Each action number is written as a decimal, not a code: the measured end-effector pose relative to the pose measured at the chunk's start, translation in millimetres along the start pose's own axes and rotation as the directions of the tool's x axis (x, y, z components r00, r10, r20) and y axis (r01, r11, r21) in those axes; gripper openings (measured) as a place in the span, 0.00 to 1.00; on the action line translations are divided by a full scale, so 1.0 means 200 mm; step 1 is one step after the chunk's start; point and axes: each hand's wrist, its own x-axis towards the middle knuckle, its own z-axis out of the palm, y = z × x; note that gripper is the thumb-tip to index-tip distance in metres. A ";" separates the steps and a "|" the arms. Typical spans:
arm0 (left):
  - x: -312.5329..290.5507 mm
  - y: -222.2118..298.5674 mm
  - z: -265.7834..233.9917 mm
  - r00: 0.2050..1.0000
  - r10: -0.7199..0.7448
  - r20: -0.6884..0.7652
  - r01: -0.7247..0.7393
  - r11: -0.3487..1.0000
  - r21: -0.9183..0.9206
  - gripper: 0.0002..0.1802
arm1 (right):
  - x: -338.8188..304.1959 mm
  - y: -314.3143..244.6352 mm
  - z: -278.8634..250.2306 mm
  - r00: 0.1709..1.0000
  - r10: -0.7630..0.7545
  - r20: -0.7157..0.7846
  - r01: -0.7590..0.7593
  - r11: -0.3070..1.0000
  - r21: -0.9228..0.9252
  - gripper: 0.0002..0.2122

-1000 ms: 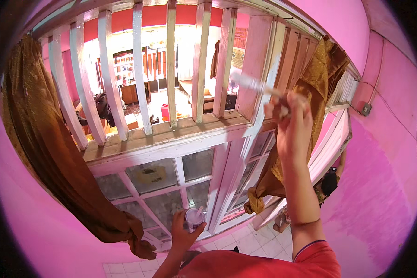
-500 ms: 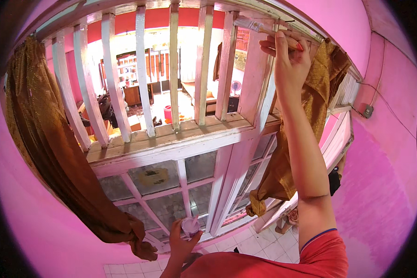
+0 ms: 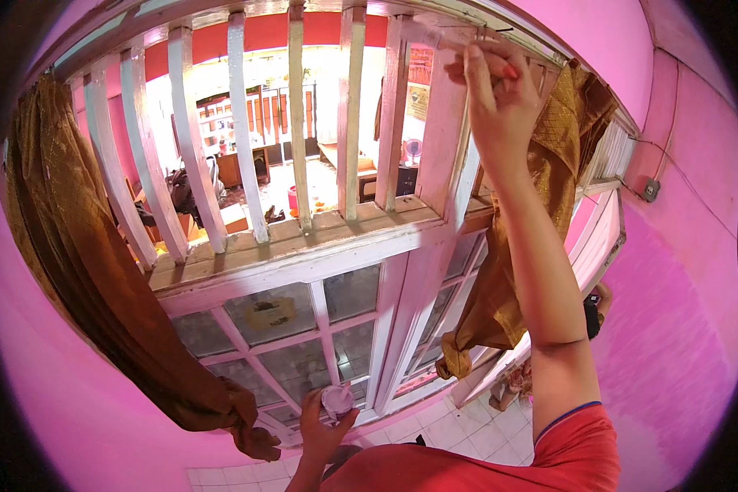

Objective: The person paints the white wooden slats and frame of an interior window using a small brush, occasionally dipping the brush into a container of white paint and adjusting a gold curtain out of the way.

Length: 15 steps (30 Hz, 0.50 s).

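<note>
My right hand [image 3: 500, 94] is raised to the top of the wooden window grille, its fingers closed around a paintbrush. The paintbrush [image 3: 425, 34] is smeared by motion, with its bristles by the top of the rightmost slat [image 3: 394, 115]. I cannot tell whether they touch the wood. Low in front of the window, my left hand [image 3: 321, 430] grips a small clear cup [image 3: 337, 400] of pale pinkish paint. A thin stick or handle seems to stand in the cup.
Brown curtains hang at the left [image 3: 82, 246] and right [image 3: 541, 238], their lower ends knotted. Below the slats are a wooden ledge [image 3: 303, 242] and glass panes [image 3: 353, 295]. A wall socket [image 3: 651, 190] with cables is at the right. White tiles [image 3: 459, 430] cover the floor.
My right hand has shifted slightly left with the paintbrush, which is now blurred. The view has shifted a little; my left hand still holds the cup in nearly the same place.
</note>
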 end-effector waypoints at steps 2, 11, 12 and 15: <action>0.00 0.01 0.00 1.000 0.015 -0.014 -0.014 1.000 0.016 0.35 | -0.08 -0.01 -0.02 0.995 0.095 0.030 -0.092 0.993 -0.080 0.08; -0.03 0.01 -0.06 1.000 -0.001 -0.005 0.002 0.998 0.067 0.33 | -0.12 -0.03 -0.08 1.000 0.022 0.012 -0.020 0.984 -0.176 0.08; -0.03 0.02 -0.06 1.000 0.016 -0.016 -0.015 0.997 0.071 0.33 | -0.08 0.00 -0.07 0.999 -0.031 0.015 0.032 0.990 -0.138 0.08; -0.02 0.03 -0.04 1.000 0.027 -0.013 -0.026 0.999 0.045 0.34 | -0.12 0.04 -0.06 0.999 -0.026 0.033 0.029 0.996 -0.088 0.07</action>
